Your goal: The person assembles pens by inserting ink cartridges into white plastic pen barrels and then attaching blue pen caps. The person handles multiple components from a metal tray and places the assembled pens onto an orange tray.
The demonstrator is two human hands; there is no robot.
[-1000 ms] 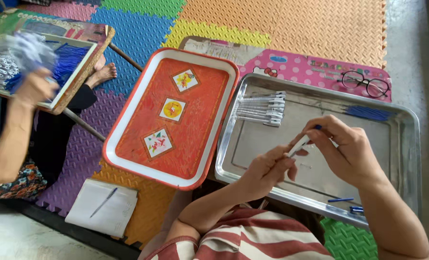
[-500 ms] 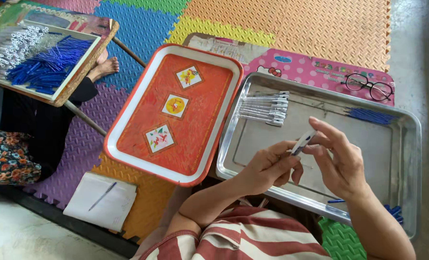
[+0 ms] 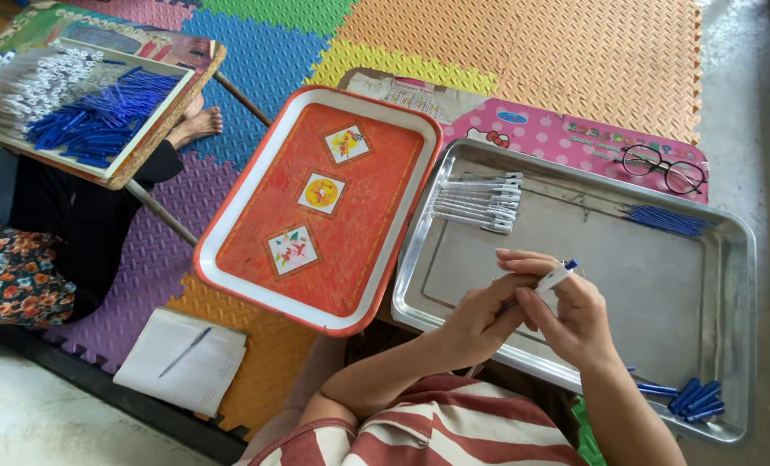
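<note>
The floor is covered with a foam puzzle mat (image 3: 523,39) in many colours, soft to sit on, and everything lies on it low and close.

The biggest thing near the person is a shiny metal tray (image 3: 627,267). It lies right in front of them, so small parts stay inside its raised rim and do not roll away. Beside it on the left, touching or nearly so, lies an orange tray (image 3: 255,207) with three little pictures on it.

Far up on the left, another person sits with a wooden board (image 3: 148,151) on their lap (only legs and a bare foot show), piled with blue and white pen parts.

A white notebook (image 3: 182,367) with a pen on it lies at the mat's edge. A pair of glasses (image 3: 661,170) rests on a pink mat above the metal tray.

Inside the metal tray, clear pen tubes (image 3: 480,203) lie in a neat row, and thin blue refills (image 3: 665,220) lie at the far side. Blue caps (image 3: 696,399) sit in the near corner. Each kind has its own spot, easy to grab.

The left hand (image 3: 480,319) and the right hand (image 3: 575,315) meet over the tray. Both have a closed grip on one white pen (image 3: 556,276) with a blue tip, held up between the fingertips.
</note>
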